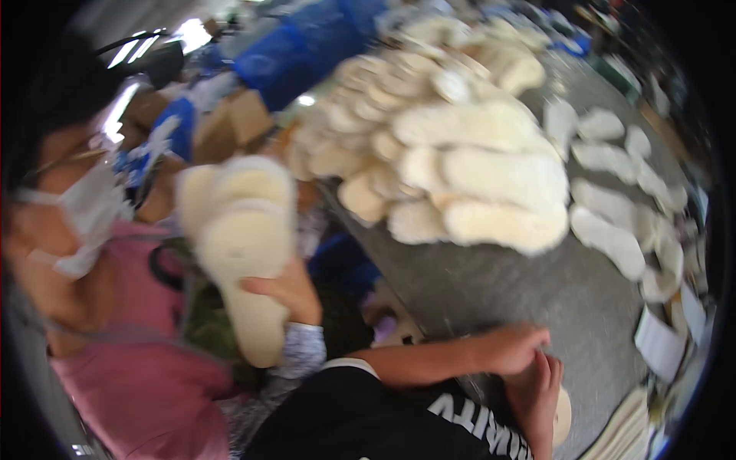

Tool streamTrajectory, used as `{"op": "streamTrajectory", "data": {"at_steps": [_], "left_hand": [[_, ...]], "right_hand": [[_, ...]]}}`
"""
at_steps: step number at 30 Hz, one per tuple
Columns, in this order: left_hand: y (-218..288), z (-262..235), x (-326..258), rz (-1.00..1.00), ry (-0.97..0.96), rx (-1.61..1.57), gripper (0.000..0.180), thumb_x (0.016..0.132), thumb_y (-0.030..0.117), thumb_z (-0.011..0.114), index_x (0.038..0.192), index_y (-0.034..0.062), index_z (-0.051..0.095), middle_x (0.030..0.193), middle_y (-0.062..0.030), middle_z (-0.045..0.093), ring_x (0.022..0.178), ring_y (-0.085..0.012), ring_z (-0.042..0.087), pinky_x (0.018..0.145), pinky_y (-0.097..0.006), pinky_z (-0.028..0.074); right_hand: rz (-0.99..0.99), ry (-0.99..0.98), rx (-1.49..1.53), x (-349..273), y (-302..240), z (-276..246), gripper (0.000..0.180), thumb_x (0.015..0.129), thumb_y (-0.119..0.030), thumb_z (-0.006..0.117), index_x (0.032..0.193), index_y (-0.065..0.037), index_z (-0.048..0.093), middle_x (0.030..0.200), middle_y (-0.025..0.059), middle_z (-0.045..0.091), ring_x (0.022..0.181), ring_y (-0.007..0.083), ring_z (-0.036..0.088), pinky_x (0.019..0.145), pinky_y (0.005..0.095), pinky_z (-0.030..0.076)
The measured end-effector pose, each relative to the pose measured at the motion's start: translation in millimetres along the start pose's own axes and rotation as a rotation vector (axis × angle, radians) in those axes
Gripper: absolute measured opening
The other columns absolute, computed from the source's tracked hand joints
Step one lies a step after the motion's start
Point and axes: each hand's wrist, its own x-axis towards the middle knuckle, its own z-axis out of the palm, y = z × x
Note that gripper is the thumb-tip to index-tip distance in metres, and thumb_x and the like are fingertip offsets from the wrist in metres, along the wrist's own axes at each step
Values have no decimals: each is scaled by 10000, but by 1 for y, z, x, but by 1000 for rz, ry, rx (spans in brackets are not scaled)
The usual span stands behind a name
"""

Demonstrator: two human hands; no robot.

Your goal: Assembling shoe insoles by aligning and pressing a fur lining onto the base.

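My left hand (pixel 524 345) reaches across from the black sleeve, its fingers closed together. Right against it is my right hand (pixel 537 389), with curled fingers that touch or nearly touch the left. Whatever is between them is hidden or too small to make out. Part of a cream insole (pixel 563 418) shows beside my right wrist; I cannot tell whether the hand touches it. On the left, a co-worker's hand (pixel 295 291) holds up several fleecy cream insoles (pixel 245 238), fanned out at the top.
A large heap of cream insoles (pixel 502 176) covers the far part of the grey table (pixel 491 284). More insoles (pixel 613 238) lie along its right side, near white papers (pixel 659 341). A stack of insoles (pixel 625 429) stands at the lower right. A masked co-worker in pink (pixel 146 330) is close on my left.
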Motion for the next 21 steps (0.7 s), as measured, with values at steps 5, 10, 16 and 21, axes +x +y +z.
{"op": "streamTrajectory", "data": {"at_steps": [5, 10, 16, 21], "left_hand": [[-19, -62, 3, -180, 187, -151, 142, 909, 54, 590, 1037, 3, 624, 947, -95, 656, 863, -187, 653, 766, -288, 539], [-20, -88, 4, -527, 131, -274, 177, 953, 128, 581, 1015, -25, 645, 873, -74, 669, 717, -129, 655, 586, -239, 522], [-15, -76, -3, -693, -39, -288, 219, 946, 139, 591, 1065, -37, 643, 905, -103, 684, 652, -143, 659, 529, -234, 505], [-5, -70, 1, -737, -210, -427, 175, 919, 127, 621, 971, -35, 659, 816, -68, 673, 646, -129, 658, 519, -234, 490]], "right_hand": [[-20, -3, 49, 37, 10, 4, 757, 603, -71, 783, 1299, -23, 487, 1140, 194, 520, 1028, 390, 517, 883, 455, 470], [-51, 68, 45, 34, 14, -4, 795, 585, -74, 810, 1319, -104, 504, 1150, 156, 506, 1017, 354, 519, 854, 430, 484], [22, 44, 60, 26, 12, 5, 882, 556, -63, 835, 1360, -133, 480, 1124, 141, 493, 956, 332, 526, 818, 428, 482], [92, 97, 141, 27, 6, 0, 943, 521, -88, 862, 1376, -133, 465, 1067, 144, 489, 927, 318, 531, 777, 397, 482]]}}
